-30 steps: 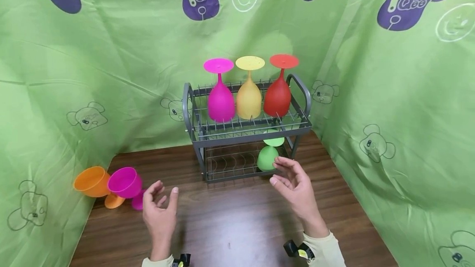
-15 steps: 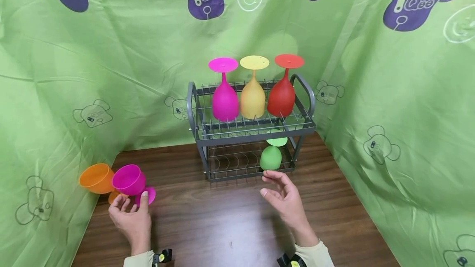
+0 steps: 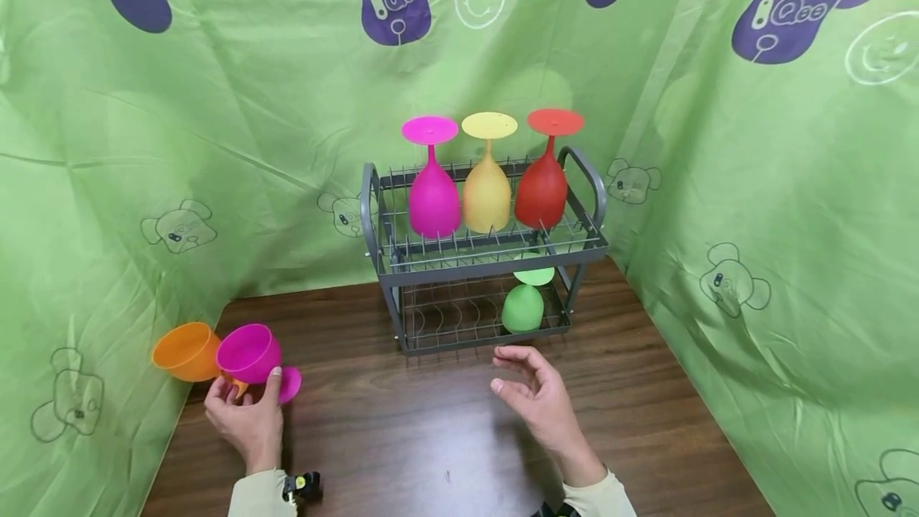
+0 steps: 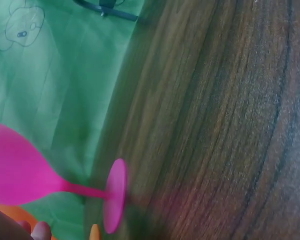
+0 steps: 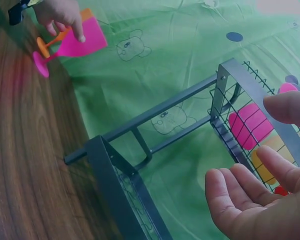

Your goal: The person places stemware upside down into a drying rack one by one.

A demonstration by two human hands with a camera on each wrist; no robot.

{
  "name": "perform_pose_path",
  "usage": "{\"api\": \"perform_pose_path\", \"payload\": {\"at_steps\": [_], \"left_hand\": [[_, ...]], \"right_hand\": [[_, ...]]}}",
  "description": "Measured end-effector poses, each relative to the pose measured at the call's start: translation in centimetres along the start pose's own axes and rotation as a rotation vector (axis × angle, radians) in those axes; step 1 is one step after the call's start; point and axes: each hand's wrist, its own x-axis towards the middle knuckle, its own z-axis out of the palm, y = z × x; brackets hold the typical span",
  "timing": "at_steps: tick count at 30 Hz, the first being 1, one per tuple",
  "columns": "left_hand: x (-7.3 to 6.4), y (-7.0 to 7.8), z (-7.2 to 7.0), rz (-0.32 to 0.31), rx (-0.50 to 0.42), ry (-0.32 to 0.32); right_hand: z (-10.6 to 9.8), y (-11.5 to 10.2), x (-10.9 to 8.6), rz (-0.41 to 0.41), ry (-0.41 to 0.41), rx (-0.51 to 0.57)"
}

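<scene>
A magenta plastic goblet [image 3: 249,352] stands at the left of the table, foot down, beside an orange goblet [image 3: 185,351]. My left hand [image 3: 246,424] holds the magenta goblet, thumb on the near right of its bowl and fingers on the left. In the left wrist view, the magenta goblet's stem and foot [image 4: 116,196] show. My right hand [image 3: 543,405] hovers over the table in front of the rack, fingers loosely bent and holding nothing. The left hand partly hides the orange goblet's foot.
A dark two-tier dish rack [image 3: 495,266] stands at the back. Upside down on top are magenta [image 3: 434,202], yellow [image 3: 487,198] and red [image 3: 542,194] goblets. A green goblet [image 3: 522,309] sits inverted below at right. Green cloth walls [image 3: 273,102] surround the wooden table [image 3: 388,429].
My left hand has moved left from beside the goblets and taken hold of the magenta one. My right hand has drifted left and toward me, away from the green goblet.
</scene>
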Motion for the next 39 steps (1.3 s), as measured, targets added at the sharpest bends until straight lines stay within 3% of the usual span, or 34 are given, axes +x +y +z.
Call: {"api": "perform_pose_path", "payload": {"at_steps": [6, 13, 18, 22, 27, 34, 39], "left_hand": [[0.5, -0.4, 0.5, 0.008, -0.056, -0.021], [0.8, -0.6, 0.6, 0.022, -0.158, -0.095], [1.2, -0.7, 0.5, 0.008, -0.158, -0.094], [0.7, -0.3, 0.3, 0.031, -0.151, -0.115], [-0.5, 0.6, -0.2, 0.122, -0.039, -0.148], [-3.2, 2.6, -0.9, 0.317, 0.197, -0.212], [-5.6, 4.4, -1.4, 0.467, 0.278, -0.293]], "right_hand": [[0.2, -0.1, -0.4, 0.002, -0.014, 0.009], [0.4, 0.2, -0.7, 0.037, -0.019, 0.011], [0.4, 0.4, -0.8, 0.045, -0.028, 0.002], [0.5, 0.6, -1.0, 0.067, -0.019, 0.001], [0.6, 0.7, -1.2, 0.078, -0.032, 0.004], [0.6, 0.9, -0.9, 0.070, -0.029, -0.001], [0.6, 0.8, -0.7, 0.068, -0.038, -0.004]]}}
